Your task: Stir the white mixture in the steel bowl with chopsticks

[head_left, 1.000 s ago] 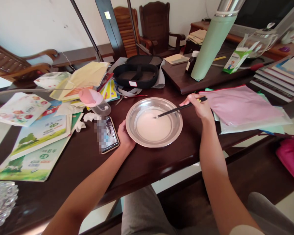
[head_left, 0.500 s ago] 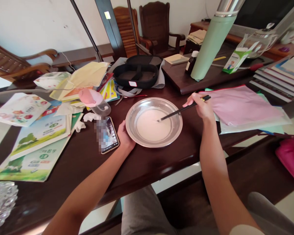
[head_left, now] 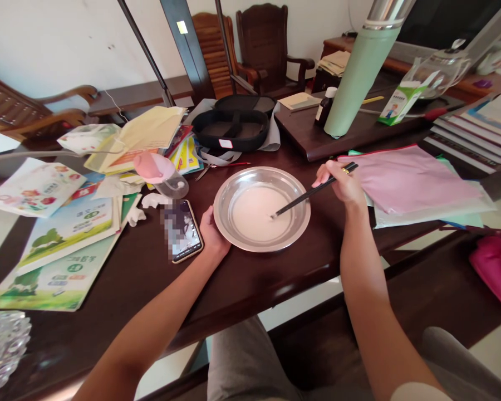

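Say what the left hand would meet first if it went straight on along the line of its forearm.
The metal bowl: the left hand appears to be right against its left side, so there looks to be no gap to cross, though the exact contact is partly hidden.

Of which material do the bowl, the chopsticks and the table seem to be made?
Bowl: shiny metal, perhaps stainless steel, by its silvery reflections. Chopsticks: black with gold-coloured marks; lacquered wood or plastic, the look leaves it open. Table: probably dark wood with glossy varnish, since its edge reflects light.
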### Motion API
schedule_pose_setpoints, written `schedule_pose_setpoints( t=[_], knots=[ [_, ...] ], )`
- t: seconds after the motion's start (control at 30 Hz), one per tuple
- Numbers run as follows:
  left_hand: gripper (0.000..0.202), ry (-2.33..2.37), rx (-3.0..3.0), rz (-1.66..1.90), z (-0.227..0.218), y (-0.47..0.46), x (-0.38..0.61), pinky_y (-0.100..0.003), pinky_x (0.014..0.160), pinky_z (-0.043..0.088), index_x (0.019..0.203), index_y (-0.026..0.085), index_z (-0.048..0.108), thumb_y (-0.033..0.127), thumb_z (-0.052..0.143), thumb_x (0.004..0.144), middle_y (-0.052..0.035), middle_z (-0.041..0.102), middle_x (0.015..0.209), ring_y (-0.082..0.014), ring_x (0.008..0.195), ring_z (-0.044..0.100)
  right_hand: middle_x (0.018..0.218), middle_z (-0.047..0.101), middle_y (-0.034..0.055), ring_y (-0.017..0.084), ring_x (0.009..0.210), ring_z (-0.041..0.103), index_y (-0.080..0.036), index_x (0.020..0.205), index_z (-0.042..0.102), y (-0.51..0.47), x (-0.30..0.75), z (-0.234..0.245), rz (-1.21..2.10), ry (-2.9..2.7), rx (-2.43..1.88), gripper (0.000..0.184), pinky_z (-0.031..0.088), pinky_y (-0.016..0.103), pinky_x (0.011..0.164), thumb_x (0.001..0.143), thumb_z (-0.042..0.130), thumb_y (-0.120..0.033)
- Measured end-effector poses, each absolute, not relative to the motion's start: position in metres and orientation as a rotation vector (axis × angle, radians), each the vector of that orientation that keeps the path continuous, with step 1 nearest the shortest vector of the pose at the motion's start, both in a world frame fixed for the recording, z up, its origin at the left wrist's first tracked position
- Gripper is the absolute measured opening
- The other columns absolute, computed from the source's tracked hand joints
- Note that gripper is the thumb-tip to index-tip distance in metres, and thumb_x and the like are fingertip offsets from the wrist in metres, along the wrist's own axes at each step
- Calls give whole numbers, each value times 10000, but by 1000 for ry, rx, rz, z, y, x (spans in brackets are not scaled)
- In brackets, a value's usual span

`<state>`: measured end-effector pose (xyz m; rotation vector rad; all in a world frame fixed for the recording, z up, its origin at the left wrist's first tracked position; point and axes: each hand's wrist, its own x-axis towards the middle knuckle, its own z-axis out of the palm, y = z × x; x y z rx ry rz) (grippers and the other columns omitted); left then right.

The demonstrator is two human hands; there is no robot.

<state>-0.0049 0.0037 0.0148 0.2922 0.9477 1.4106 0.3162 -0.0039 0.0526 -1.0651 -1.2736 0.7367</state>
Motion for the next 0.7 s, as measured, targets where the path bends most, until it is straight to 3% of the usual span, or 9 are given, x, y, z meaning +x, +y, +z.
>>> schedule_pose_setpoints(
  t=[0.13,0.27,0.4,0.5,0.7],
  knots=[
    [254,955,296,1410,15,3,-5,-342,778,595,642,225,720,382,712,842,-9,779,714,-214,701,720,703,798,52,250,740,785,-252,656,780,-4,303,57,895,-1442,-1045,511,611,401,814,843,815,-726],
    [239,958,305,1409,14,4,-5,-350,799,605,664,230,735,393,719,837,-9,781,714,-221,719,727,693,793,33,247,740,784,-260,666,772,-3,305,58,765,-1364,-1117,505,608,417,876,841,815,-731],
    [229,945,311,1421,12,4,-5,-362,811,608,661,227,735,388,718,824,-8,786,723,-219,709,717,586,729,28,231,643,737,-267,557,695,-4,316,55,680,-1228,-1085,593,605,410,800,859,764,-772],
    [233,945,321,1414,10,4,-6,-368,834,604,667,227,735,404,731,820,-7,785,729,-221,717,720,619,753,42,239,673,753,-259,576,724,-4,311,55,809,-1334,-1046,569,603,398,769,856,784,-752],
    [244,939,315,1415,10,4,-6,-350,803,593,653,228,722,400,734,826,-12,785,733,-221,723,724,708,801,30,238,734,783,-264,678,788,-3,303,57,805,-1367,-1088,473,599,408,879,848,829,-703]
  ],
)
